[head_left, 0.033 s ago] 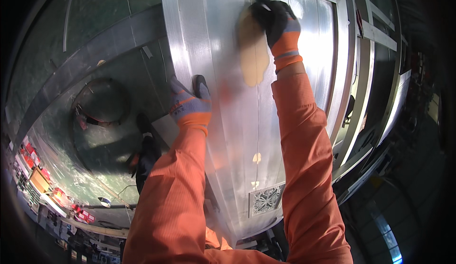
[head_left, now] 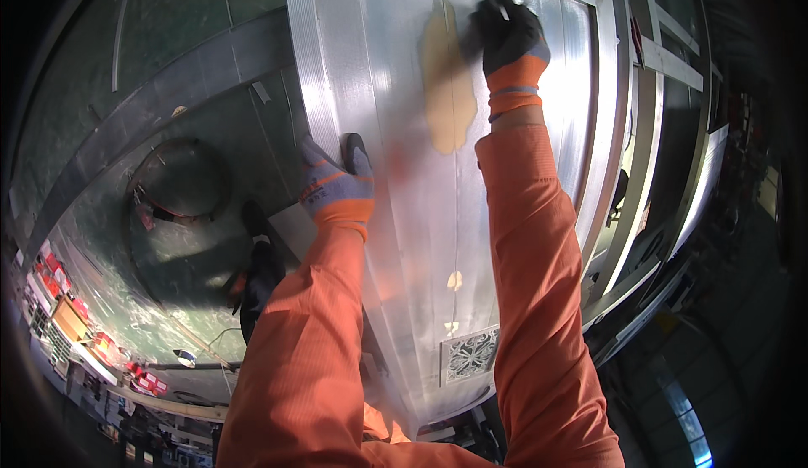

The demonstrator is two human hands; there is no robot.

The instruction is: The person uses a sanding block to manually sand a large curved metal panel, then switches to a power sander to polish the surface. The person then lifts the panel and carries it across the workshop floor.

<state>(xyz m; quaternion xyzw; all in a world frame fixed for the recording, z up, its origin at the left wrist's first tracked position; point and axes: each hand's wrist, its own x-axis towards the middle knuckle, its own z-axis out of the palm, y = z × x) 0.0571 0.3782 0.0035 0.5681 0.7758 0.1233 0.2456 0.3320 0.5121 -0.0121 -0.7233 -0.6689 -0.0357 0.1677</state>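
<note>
Framed, pale silver metal panel (head_left: 404, 72) bearing a long tan patch (head_left: 449, 98), with two gloved hands on or near it.
The panel is glossy and streaked with bright reflections, thin seams running down its length; the patch is smooth, irregular at its edge, and straddles one seam; it lies just left of the black-fingered, orange-cuffed right hand (head_left: 512, 40), whose fingers are bunched together; the grey-and-orange left hand (head_left: 338, 178) is at the ridged silver metal frame (head_left: 318, 72), thumb apart from fingers; blur hides the right fingertips, so I cannot tell whether they clamp anything; nor whether the left grips; the upper picture edge cuts off the frame.
</note>
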